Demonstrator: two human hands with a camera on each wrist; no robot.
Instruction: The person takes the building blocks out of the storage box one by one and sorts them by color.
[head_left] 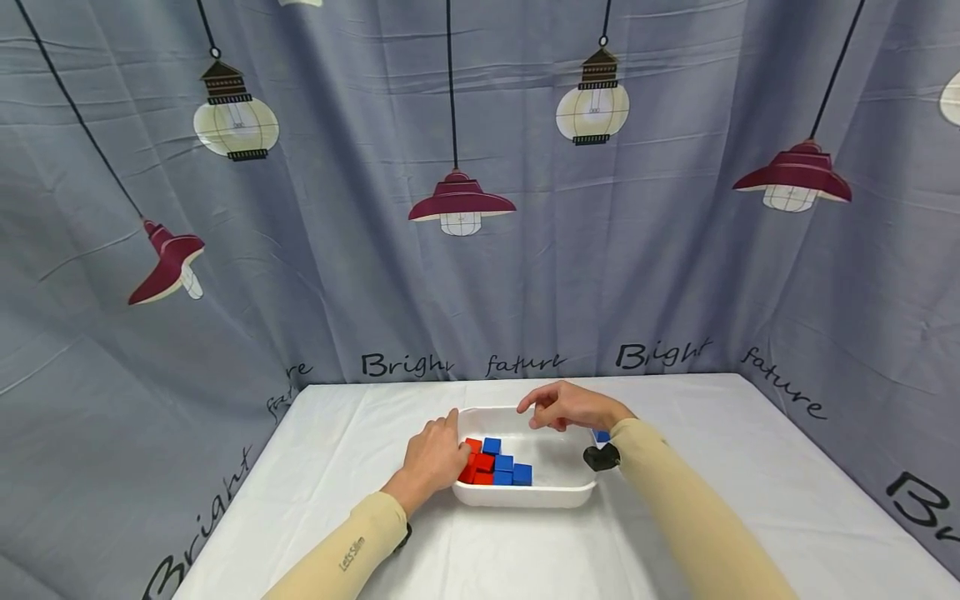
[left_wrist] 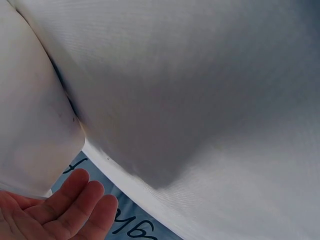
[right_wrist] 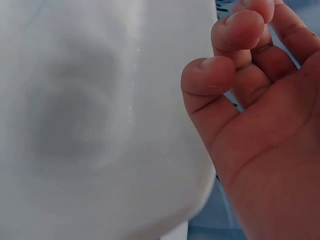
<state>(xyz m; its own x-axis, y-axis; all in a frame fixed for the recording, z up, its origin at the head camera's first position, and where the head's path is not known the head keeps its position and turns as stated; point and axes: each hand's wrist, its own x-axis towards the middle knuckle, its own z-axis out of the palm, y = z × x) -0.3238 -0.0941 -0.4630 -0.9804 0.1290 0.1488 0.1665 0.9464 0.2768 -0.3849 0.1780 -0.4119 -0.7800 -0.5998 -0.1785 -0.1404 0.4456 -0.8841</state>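
A white rectangular tub (head_left: 525, 497) stands on the table. Red blocks (head_left: 484, 462) and blue blocks (head_left: 522, 475) lie grouped in its left part, several of each colour. My left hand (head_left: 435, 457) holds the tub's left rim, thumb on the inner side and fingers along the outside; the left wrist view shows those fingers (left_wrist: 75, 210) by the outer wall. Above the tub's back right part hovers my right hand (head_left: 573, 406), fingers loosely bent and nothing between them. In the right wrist view its thumb (right_wrist: 207, 82) stands apart from the fingertips.
White cloth covers the table (head_left: 360, 442). Just right of the tub, a blue block (head_left: 602, 436) shows partly behind the right wrist. A grey-blue curtain (head_left: 337, 275) printed with lamps and lettering hangs behind the table and along its sides.
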